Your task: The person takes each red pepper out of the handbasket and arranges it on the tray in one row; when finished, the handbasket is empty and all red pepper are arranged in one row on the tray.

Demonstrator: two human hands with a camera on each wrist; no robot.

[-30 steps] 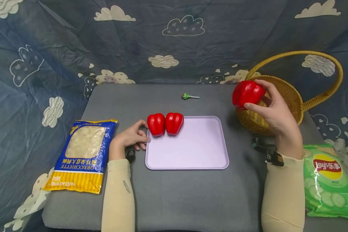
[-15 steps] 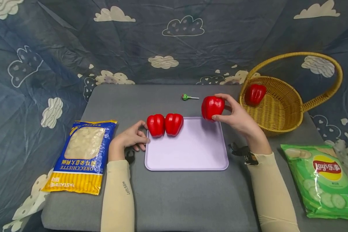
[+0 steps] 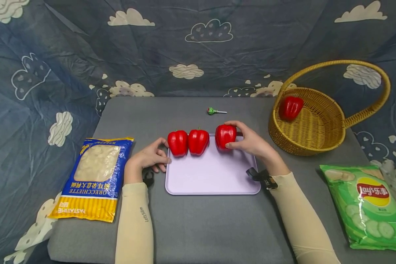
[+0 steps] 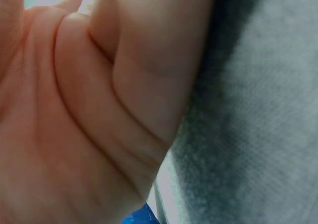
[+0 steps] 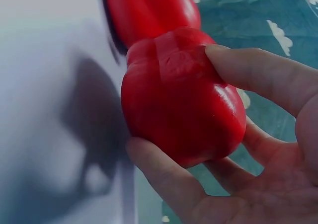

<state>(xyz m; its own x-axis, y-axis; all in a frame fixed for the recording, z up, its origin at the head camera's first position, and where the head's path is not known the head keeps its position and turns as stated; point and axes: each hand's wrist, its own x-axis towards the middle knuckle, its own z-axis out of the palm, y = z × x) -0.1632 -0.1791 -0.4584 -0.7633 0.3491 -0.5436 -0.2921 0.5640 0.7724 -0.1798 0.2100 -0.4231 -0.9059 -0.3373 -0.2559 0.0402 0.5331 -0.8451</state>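
Red peppers (image 3: pixel 188 142): two on the tray (image 3: pixel 214 176), third (image 3: pixel 225 136) in right fingers (image 3: pixel 239 145); one (image 3: pixel 291 106) remains in basket (image 3: pixel 320 141); left hand (image 3: pixel 148 157) relaxed.

a grey counter (image 3: pixel 198 227) carried everything. a lilac tray (image 3: pixel 214 179) lay at its middle, a pasta bag (image 3: pixel 94 176) flat near the left edge, a chip bag (image 3: pixel 369 205) at the right front. a wicker basket (image 3: pixel 316 124) stood at the right rear, and a lollipop (image 3: pixel 212 110) lay behind the tray. the left hand (image 3: pixel 146 158) rested on the counter just beside the tray.
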